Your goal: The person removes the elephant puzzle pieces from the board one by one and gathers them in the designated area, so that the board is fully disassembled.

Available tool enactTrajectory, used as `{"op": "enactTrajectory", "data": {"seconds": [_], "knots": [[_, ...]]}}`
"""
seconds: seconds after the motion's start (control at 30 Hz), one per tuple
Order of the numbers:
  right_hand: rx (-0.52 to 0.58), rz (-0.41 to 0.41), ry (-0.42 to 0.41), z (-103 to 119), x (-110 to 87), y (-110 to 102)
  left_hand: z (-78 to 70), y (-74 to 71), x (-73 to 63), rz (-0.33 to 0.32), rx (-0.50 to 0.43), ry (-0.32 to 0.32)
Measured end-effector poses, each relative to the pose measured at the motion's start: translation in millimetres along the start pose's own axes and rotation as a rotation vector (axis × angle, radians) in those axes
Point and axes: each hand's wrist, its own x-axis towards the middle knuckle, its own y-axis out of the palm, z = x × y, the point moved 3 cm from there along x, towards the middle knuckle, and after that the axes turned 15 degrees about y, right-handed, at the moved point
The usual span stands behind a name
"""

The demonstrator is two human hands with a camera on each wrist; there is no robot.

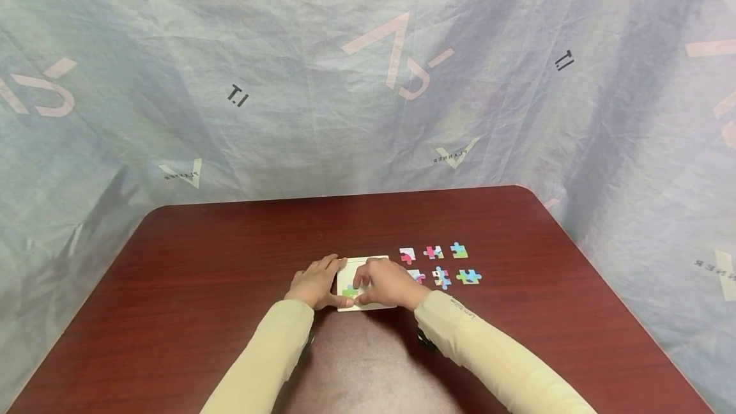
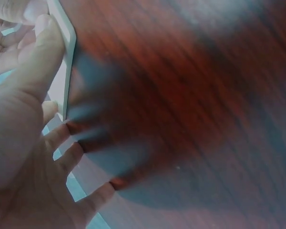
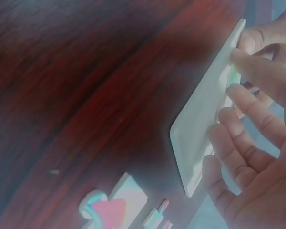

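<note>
A white puzzle tray (image 1: 377, 260) with a raised rim lies flat on the table. In its near left corner sits a puzzle piece (image 1: 349, 292) with green and blue on it. My right hand (image 1: 384, 281) reaches over the tray from the right, thumb and index finger pinching the edge of that piece. My left hand (image 1: 315, 283) lies at the tray's left side, its fingers spread and fairly straight on the table, the thumb (image 2: 44, 57) on the near rim. The right hand covers much of the tray's inside.
To the right of the tray lie several loose pieces in two rows, among them a red and white piece (image 1: 407, 255), a blue and green piece (image 1: 469, 276) and another (image 1: 459, 250) behind it. The dark red table (image 1: 230, 260) ends at a hanging grey cloth (image 1: 310, 120).
</note>
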Motion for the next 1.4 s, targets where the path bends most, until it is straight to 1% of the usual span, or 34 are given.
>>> {"op": "enactTrajectory", "data": {"seconds": [0.13,0.3,0.47,0.67,0.8,0.97,1.03,1.4], "knots": [[0.030,0.019,0.025,1.0,2.1,-0.8,0.8,0.3,0.5,0.014,-0.006,0.000],[0.039,0.012,0.029,-0.4,4.8,-3.1,2.0,1.5,2.2,0.023,-0.013,0.002],[0.002,-0.012,0.072,-8.7,8.9,-8.8,1.5,2.1,4.1,0.021,-0.008,0.000],[-0.031,-0.033,0.100,-17.9,11.2,-16.9,-0.1,1.9,4.2,0.016,-0.001,-0.008],[-0.067,-0.029,0.089,-20.1,11.9,-15.6,0.7,1.8,3.4,0.023,-0.015,-0.011],[-0.101,-0.047,0.032,-17.2,10.8,-13.9,2.3,1.3,2.2,0.028,-0.020,-0.013],[-0.103,-0.052,0.021,-16.6,10.3,-14.1,2.5,1.4,2.1,0.028,-0.022,-0.013],[-0.055,-0.038,0.064,-21.8,11.1,-15.3,2.4,1.1,2.3,0.025,-0.030,-0.011]]}}
